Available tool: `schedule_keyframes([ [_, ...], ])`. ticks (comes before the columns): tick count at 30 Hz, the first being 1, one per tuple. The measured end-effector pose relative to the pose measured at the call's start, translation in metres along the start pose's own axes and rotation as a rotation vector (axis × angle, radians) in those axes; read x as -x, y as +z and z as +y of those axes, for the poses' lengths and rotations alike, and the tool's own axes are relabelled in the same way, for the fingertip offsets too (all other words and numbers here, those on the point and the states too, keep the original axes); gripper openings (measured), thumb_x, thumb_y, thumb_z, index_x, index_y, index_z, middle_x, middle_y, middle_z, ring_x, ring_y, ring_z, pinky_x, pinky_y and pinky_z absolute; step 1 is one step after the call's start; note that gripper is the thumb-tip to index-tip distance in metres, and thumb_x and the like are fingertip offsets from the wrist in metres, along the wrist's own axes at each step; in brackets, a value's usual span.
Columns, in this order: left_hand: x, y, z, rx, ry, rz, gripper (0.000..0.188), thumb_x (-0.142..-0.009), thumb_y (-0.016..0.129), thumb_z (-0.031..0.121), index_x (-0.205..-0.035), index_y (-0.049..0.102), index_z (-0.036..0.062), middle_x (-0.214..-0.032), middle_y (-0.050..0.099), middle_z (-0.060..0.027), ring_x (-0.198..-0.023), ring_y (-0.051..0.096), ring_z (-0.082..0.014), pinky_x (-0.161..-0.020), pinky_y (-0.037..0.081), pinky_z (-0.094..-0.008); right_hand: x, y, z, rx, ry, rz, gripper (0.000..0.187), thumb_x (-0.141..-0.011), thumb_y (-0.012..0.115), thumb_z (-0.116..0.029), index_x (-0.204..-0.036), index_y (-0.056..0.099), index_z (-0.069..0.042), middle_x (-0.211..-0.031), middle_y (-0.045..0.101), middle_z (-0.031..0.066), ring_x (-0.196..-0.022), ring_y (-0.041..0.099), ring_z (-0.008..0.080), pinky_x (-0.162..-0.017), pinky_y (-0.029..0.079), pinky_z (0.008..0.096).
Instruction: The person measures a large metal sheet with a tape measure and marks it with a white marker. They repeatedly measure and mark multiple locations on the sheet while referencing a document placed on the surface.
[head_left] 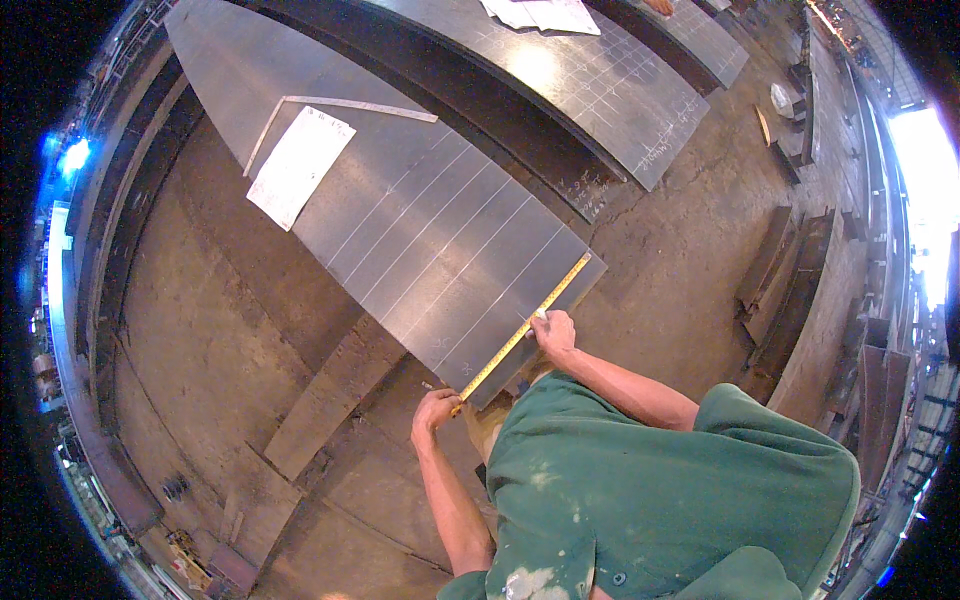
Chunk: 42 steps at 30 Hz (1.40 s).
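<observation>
A yellow tape measure [500, 357] lies stretched across the near end of a long dark steel beam [430, 235]. My left hand [436, 411] is closed on the tape's end at the beam's left edge. Midway along the tape, my right hand [553, 332] rests on the steel with its fingers pinched. A small white piece [541, 314], which looks like chalk, shows at those fingertips. Several thin pale lines run across the beam's top, roughly parallel to the tape. Whatever lies inside my left palm is hidden.
Farther up the beam lie a white paper sheet [301, 167] and an L-shaped metal square [360, 105]. Another marked beam [600, 90] stands beside it, with papers [545, 14] on top. Steel sections [790, 285] lie at right. A flat plate [330, 400] is on the floor, left.
</observation>
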<state>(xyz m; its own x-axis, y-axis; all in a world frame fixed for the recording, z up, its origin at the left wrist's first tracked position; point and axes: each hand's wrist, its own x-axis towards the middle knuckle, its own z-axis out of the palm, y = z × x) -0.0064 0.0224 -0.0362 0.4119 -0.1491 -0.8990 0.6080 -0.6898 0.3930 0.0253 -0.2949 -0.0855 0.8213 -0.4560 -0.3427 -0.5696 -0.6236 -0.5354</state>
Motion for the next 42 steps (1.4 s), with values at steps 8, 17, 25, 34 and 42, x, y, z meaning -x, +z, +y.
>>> schedule_keyframes([
  [8,0.0,0.001,0.002,-0.078,0.065,0.028,0.034,-0.083,0.068,0.033,-0.104,0.075,0.0073,-0.099,0.072,-0.0118,-0.089,0.068,-0.0262,-0.081,0.054,-0.0387,-0.002,-0.02,-0.014,-0.06,0.161,-0.201,0.035,-0.084,0.069,-0.042,-0.085,0.073,-0.008,-0.089,0.071,0.018,-0.089,0.068,0.0396,-0.079,0.054,0.0505],
  [17,-0.003,0.005,0.001,0.022,0.118,0.024,0.03,-0.082,0.063,0.027,-0.098,0.074,0.0044,-0.086,0.071,-0.0108,-0.08,0.066,-0.0225,-0.075,0.051,-0.0355,-0.005,-0.013,-0.005,0.027,0.054,-0.011,0.036,-0.083,0.062,-0.033,-0.071,0.067,0.001,-0.074,0.072,0.0152,-0.076,0.071,0.035,-0.073,0.055,0.0455],
  [25,-0.003,0.007,-0.013,0.119,0.089,0.034,0.031,-0.083,0.064,0.027,-0.099,0.073,0.0021,-0.087,0.071,-0.0106,-0.081,0.066,-0.0224,-0.075,0.051,-0.0354,-0.002,-0.023,-0.017,0.02,0.045,-0.183,0.041,-0.084,0.069,-0.042,-0.083,0.07,-0.001,-0.09,0.069,0.023,-0.087,0.067,0.043,-0.076,0.054,0.0522],
  [34,-0.007,0.007,-0.015,0.097,0.121,0.039,0.033,-0.082,0.064,0.027,-0.102,0.073,0.0024,-0.089,0.072,-0.0122,-0.082,0.067,-0.0229,-0.075,0.052,-0.0355,-0.001,-0.026,-0.017,-0.082,0.052,-0.211,0.036,-0.085,0.066,-0.039,-0.081,0.073,-0.004,-0.088,0.07,0.0214,-0.086,0.067,0.0426,-0.076,0.053,0.052],
  [42,-0.008,0.009,-0.012,0.091,0.08,0.03,0.033,-0.082,0.063,0.026,-0.103,0.074,0.004,-0.089,0.072,-0.0117,-0.082,0.068,-0.024,-0.075,0.052,-0.0356,-0.003,-0.021,-0.01,-0.067,0.065,-0.162,0.035,-0.085,0.066,-0.038,-0.081,0.072,-0.004,-0.087,0.07,0.0222,-0.085,0.067,0.0434,-0.077,0.053,0.0522],
])
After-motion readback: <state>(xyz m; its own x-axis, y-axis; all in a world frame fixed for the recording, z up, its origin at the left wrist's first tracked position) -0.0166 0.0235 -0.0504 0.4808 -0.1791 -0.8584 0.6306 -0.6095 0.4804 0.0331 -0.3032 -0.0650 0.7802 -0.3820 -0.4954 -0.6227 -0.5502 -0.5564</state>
